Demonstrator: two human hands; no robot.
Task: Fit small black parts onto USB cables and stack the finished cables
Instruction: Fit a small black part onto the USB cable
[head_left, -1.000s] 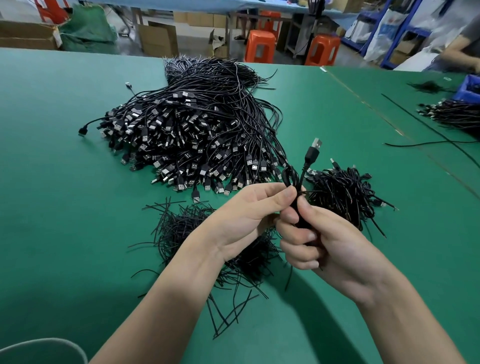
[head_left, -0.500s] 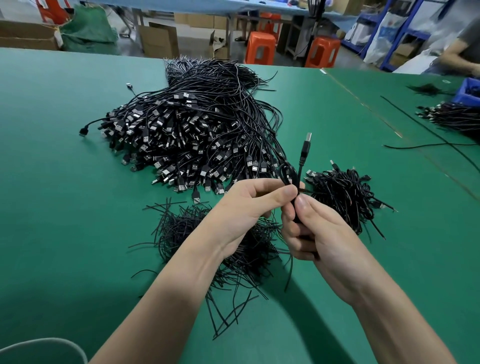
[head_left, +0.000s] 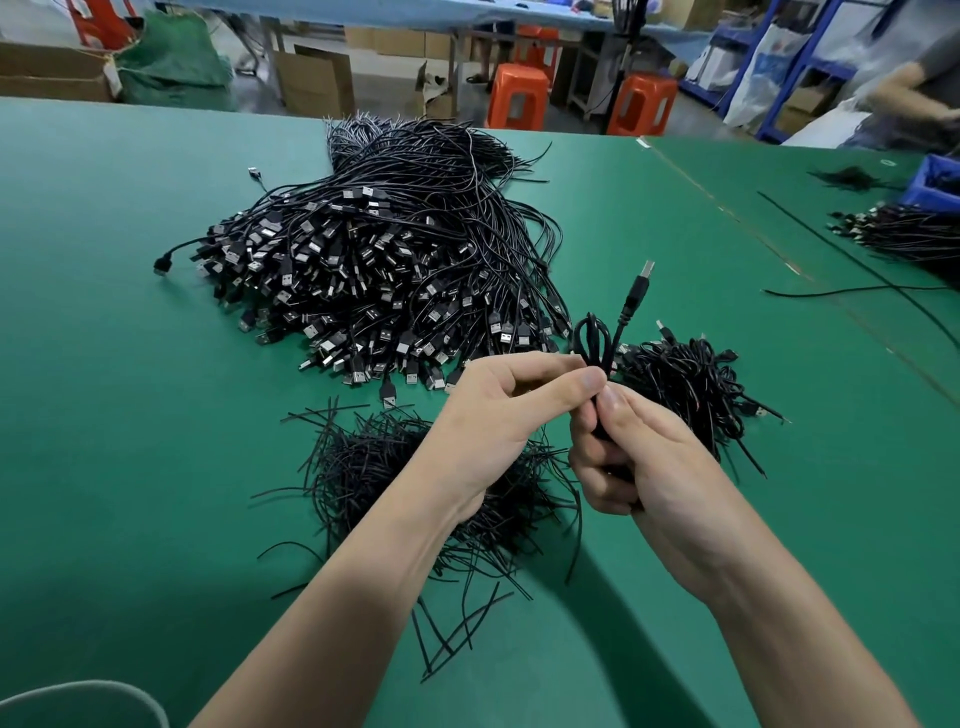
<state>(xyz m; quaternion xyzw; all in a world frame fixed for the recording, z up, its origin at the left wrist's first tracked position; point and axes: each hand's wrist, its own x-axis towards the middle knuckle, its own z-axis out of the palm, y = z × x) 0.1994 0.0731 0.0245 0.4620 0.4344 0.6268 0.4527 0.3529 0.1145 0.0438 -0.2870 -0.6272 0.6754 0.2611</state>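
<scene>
Both hands (head_left: 597, 415) pinch a looped USB cable (head_left: 592, 338) above the green table (head_left: 130, 415).

lit: bright; soft shadows | sharp: left hand (head_left: 493, 415); right hand (head_left: 641, 467) | bg blurry; edges bent

**One USB cable (head_left: 597, 348) looped in hand, three heaps around it**

We hold a single black cable folded into a small loop. Our left hand (head_left: 498, 415) pinches it and our right hand (head_left: 639, 467) grips it below. Its plug (head_left: 641, 283) has a metal tip and points up and away from us. Behind it lies the big heap of loose cables (head_left: 374, 280), with the plugs massed on the near side and the wires trailing off behind. Partly under our left wrist sits a tangle of thin black strips (head_left: 358, 457). Just right of the held cable rests a smaller mound of bundled cables (head_left: 685, 379).
</scene>
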